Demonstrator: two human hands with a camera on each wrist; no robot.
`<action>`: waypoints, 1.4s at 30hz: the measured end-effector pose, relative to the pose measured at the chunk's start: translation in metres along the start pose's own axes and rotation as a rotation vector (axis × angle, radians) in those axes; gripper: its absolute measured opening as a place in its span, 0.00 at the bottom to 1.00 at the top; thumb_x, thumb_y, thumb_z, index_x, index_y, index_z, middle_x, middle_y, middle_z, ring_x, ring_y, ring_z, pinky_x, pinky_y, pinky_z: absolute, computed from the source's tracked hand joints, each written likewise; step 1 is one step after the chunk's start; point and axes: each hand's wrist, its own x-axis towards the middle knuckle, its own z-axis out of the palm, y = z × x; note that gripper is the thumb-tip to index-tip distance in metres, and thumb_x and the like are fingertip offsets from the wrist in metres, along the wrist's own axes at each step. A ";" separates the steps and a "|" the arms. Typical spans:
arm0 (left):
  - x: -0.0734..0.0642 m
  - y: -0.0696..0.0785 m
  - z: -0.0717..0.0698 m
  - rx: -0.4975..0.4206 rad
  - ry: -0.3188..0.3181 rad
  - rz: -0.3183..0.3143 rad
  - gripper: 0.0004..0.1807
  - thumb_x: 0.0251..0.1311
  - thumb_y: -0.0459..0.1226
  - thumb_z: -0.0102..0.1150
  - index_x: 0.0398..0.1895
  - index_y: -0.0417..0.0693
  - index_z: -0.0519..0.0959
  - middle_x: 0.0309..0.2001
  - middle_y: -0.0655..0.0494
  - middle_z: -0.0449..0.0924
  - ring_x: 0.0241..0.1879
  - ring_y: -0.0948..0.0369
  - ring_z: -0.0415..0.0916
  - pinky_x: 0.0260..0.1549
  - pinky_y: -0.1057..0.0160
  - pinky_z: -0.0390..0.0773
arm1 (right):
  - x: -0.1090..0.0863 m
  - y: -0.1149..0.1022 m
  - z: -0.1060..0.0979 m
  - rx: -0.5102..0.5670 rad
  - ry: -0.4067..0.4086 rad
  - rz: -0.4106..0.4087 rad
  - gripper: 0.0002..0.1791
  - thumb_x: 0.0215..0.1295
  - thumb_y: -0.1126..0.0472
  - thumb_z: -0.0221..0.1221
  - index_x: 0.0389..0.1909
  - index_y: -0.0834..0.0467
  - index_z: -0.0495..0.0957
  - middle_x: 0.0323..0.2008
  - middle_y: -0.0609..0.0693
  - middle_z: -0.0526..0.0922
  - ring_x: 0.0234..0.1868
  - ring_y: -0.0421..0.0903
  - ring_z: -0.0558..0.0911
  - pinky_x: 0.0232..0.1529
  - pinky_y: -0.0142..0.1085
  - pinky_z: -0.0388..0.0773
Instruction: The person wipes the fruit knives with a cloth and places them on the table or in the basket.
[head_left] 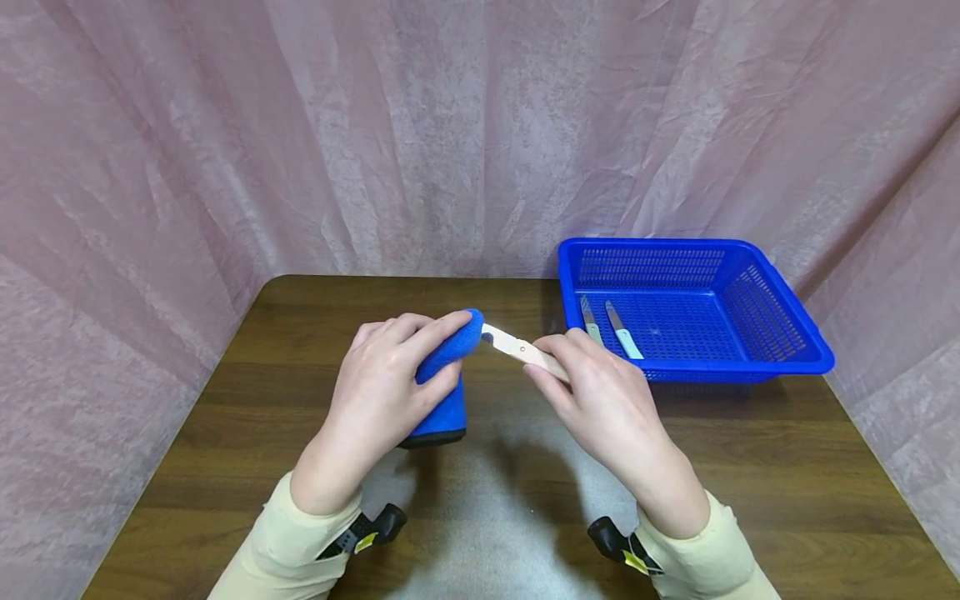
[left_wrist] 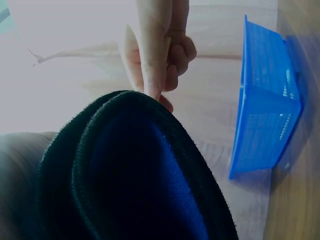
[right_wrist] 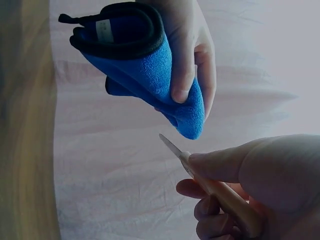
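In the head view my left hand point(head_left: 390, 375) pinches a folded blue towel point(head_left: 447, 408) with black edging between thumb and fingers. The same towel point(right_wrist: 142, 75) shows a small white tag in the right wrist view. My right hand point(head_left: 607, 400) grips a small knife point(head_left: 551, 360) by its cream handle, the blade pointing left toward the towel. Seen from the right wrist, the blade tip shows bare just below the towel's folded corner, with a gap between them. From the left wrist, the towel point(left_wrist: 160, 115) covers most of the view and hides the blade.
A blue plastic basket point(head_left: 780, 367) stands at the back right of the wooden table point(head_left: 300, 333). Inside it, at the left, lie two small knives, one point(head_left: 630, 343) with a pale handle and another point(head_left: 591, 323) beside it. A pink curtain point(head_left: 450, 142) hangs behind.
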 end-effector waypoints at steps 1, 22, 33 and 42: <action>0.000 0.001 0.001 0.001 -0.002 0.008 0.28 0.65 0.39 0.74 0.70 0.62 0.86 0.47 0.53 0.89 0.45 0.52 0.87 0.52 0.42 0.78 | 0.000 0.000 0.000 0.001 -0.002 0.002 0.09 0.77 0.51 0.70 0.50 0.50 0.89 0.33 0.42 0.80 0.29 0.41 0.74 0.28 0.42 0.74; -0.003 0.016 0.018 0.012 -0.037 0.105 0.27 0.64 0.39 0.74 0.67 0.60 0.88 0.50 0.53 0.90 0.46 0.50 0.87 0.52 0.45 0.80 | -0.001 0.000 0.003 0.003 -0.006 -0.045 0.08 0.76 0.52 0.71 0.48 0.49 0.89 0.36 0.42 0.82 0.32 0.42 0.77 0.30 0.43 0.76; -0.003 0.009 0.013 0.024 -0.024 0.068 0.28 0.64 0.39 0.74 0.69 0.61 0.87 0.47 0.53 0.89 0.42 0.52 0.86 0.52 0.44 0.80 | -0.001 -0.001 0.001 0.023 -0.011 -0.036 0.08 0.77 0.51 0.70 0.49 0.48 0.88 0.35 0.41 0.80 0.30 0.40 0.75 0.29 0.41 0.74; -0.002 0.002 0.009 0.026 -0.015 0.026 0.28 0.65 0.40 0.75 0.69 0.62 0.86 0.48 0.52 0.90 0.43 0.52 0.87 0.51 0.43 0.80 | -0.001 -0.002 0.000 0.035 -0.002 -0.040 0.08 0.77 0.52 0.70 0.50 0.48 0.89 0.34 0.40 0.79 0.30 0.40 0.74 0.29 0.41 0.73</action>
